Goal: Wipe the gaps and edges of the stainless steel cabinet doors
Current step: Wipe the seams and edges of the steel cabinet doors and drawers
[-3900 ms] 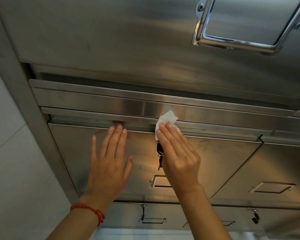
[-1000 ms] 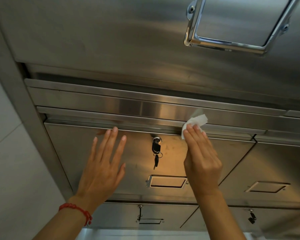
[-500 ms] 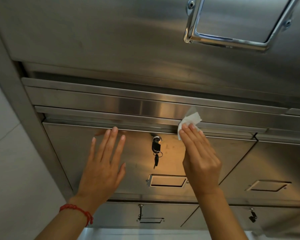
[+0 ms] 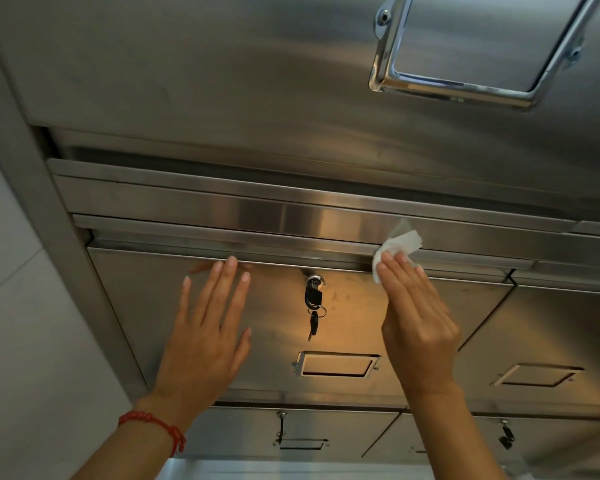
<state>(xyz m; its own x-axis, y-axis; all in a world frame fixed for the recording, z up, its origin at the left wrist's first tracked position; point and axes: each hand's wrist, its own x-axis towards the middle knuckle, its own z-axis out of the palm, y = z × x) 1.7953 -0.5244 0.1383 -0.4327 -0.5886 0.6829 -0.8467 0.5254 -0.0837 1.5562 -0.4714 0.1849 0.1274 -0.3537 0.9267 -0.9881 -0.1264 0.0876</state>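
Observation:
A stainless steel cabinet door fills the middle of the view, with a narrow gap running along its top edge under a steel rail. My right hand presses a crumpled white tissue with its fingertips against that gap, right of the lock. My left hand lies flat and spread on the door face, fingertips just below the top edge. A red cord bracelet circles the left wrist.
A black key sits in the door's lock with a second key dangling. A recessed label frame is below it. More doors lie to the right and below. A large chrome handle hangs above. A pale tiled wall is left.
My right hand with the tissue has slid right along the top gap, from over the lock to right of it, uncovering the keys. The left hand has stayed flat on the door.

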